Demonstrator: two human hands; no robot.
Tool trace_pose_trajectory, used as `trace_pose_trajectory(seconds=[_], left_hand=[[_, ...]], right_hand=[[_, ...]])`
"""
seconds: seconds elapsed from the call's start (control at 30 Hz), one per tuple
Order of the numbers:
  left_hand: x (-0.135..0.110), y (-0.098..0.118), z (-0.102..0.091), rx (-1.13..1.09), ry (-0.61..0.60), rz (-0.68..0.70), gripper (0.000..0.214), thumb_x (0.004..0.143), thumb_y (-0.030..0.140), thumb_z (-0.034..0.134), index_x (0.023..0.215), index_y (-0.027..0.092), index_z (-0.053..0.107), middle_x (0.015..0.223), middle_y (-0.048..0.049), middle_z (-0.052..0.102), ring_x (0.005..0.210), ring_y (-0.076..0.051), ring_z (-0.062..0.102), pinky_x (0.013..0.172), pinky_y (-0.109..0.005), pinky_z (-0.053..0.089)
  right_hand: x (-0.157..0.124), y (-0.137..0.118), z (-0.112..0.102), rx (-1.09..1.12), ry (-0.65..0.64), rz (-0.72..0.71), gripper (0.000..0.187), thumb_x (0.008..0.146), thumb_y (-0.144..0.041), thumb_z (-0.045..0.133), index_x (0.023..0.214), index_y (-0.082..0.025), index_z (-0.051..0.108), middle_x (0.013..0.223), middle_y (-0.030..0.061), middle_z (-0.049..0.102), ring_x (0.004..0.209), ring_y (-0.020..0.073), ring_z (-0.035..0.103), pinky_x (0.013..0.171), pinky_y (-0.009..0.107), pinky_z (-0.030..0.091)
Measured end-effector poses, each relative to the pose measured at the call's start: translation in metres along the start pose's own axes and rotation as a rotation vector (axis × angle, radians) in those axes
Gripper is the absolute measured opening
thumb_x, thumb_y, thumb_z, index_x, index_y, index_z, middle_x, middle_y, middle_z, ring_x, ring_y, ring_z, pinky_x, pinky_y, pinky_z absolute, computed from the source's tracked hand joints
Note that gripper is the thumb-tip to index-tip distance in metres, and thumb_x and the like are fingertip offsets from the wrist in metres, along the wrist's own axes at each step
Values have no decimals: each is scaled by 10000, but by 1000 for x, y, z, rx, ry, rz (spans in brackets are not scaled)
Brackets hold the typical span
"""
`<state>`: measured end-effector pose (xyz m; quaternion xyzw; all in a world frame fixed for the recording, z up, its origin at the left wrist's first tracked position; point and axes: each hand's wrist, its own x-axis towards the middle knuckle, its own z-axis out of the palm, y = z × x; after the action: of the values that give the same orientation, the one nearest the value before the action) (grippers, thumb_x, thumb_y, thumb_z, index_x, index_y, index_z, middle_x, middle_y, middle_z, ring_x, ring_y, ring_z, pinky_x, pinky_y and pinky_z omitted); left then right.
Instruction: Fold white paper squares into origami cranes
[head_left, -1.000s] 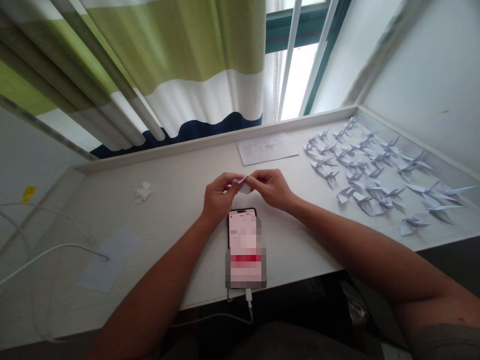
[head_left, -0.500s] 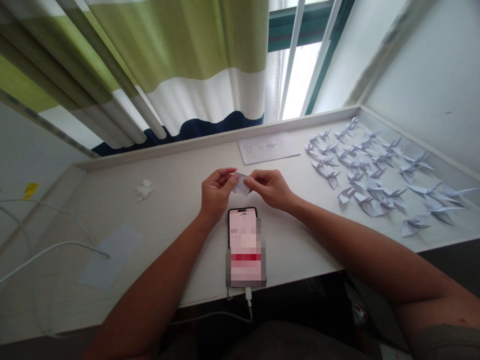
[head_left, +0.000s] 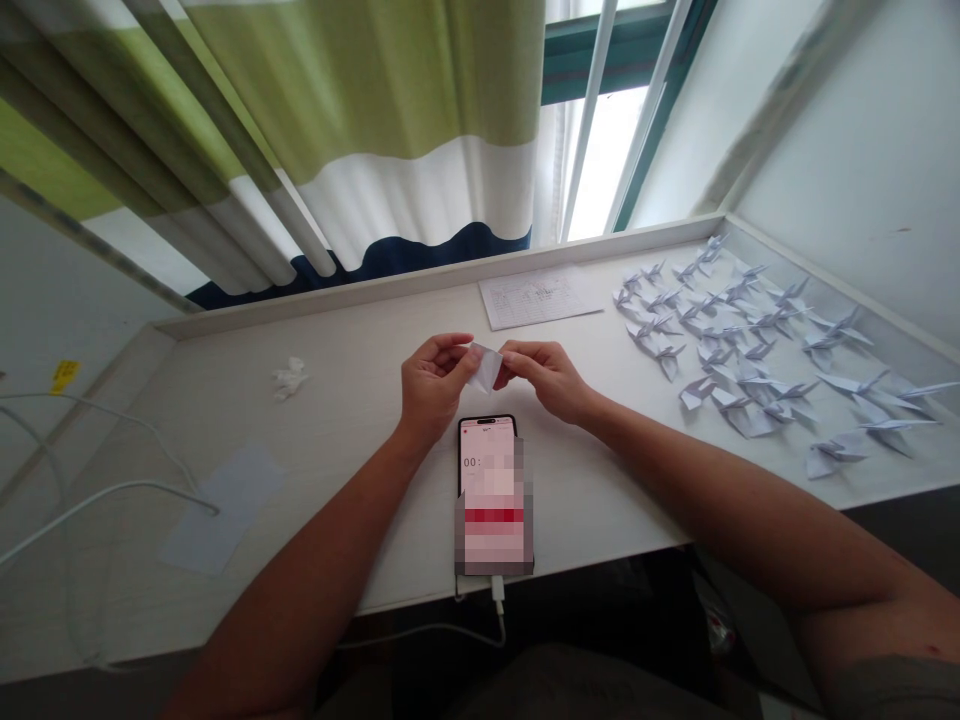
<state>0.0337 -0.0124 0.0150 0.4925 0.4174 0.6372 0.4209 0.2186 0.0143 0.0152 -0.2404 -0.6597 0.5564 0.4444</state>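
Observation:
A small folded piece of white paper (head_left: pixel 487 370) is held up above the table, just beyond the phone. My left hand (head_left: pixel 437 385) pinches its left side between thumb and fingers. At the paper's right edge is my right hand (head_left: pixel 544 378), its thumb and forefinger closed at the corner. A crease runs down the middle of the paper, and its lower end narrows to a point. Below both hands lies a phone (head_left: pixel 487 440) with a lit, partly blurred screen and a plugged-in cable.
Several white paper cranes (head_left: pixel 739 345) cover the table's right side. A printed sheet (head_left: pixel 540 297) lies near the back edge. To the left are crumpled white paper (head_left: pixel 289 379), a flat white sheet (head_left: pixel 217 510) and white cables (head_left: pixel 112 495). A raised rim (head_left: pixel 360 292) borders the table.
My right thumb has slid off the paper's face toward its right edge, showing more of the folded surface. My left hand keeps its pinch. The view has shifted slightly.

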Motion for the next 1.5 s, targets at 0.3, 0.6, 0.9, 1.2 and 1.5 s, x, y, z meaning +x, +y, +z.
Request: trace_pose_trajectory(seconds=[0.3,0.6,0.9,1.2,1.5], left_hand=[[-2,0,1,2,-41,56,435,736,422,968,1029,177,758,796,-19,796,703,-135,753,643,-227,585],[-1,0,-1,-14,-83,38,411,734,422,978,1002,183,779,856,-43,821,791,-171,791,740,-277,631],[-2,-2,-1,-22,-132,23,411,752,426,964,1039,192,785,854,-36,810,774,-165,777,720,-278,629],[-1,-2,-1,-6,-85,6,400,735,397,978,1020,188,792,853,-31,796,788,-150,763,723,-251,613],[-1,-3,1,-52,-107,-11,413,713,431,990,995,199,796,877,-38,813,807,-161,775,767,-282,636]], right_hand=[[0,-1,6,0,70,12,433,883,-598,814,793,-181,734,746,17,726,703,130,664,703,297,583],[0,-1,4,-79,124,-34,406,862,-547,848,754,-174,730,687,13,708,647,125,636,619,281,514],[-1,-3,4,-135,146,-32,437,863,-573,837,708,-185,711,668,15,704,634,129,618,607,284,488],[-1,-3,2,-84,84,-20,454,897,-617,786,756,-191,716,695,13,714,668,133,643,664,301,524],[-3,-5,5,-102,142,-34,442,872,-603,809,741,-200,684,664,-2,692,632,126,621,624,299,509]])
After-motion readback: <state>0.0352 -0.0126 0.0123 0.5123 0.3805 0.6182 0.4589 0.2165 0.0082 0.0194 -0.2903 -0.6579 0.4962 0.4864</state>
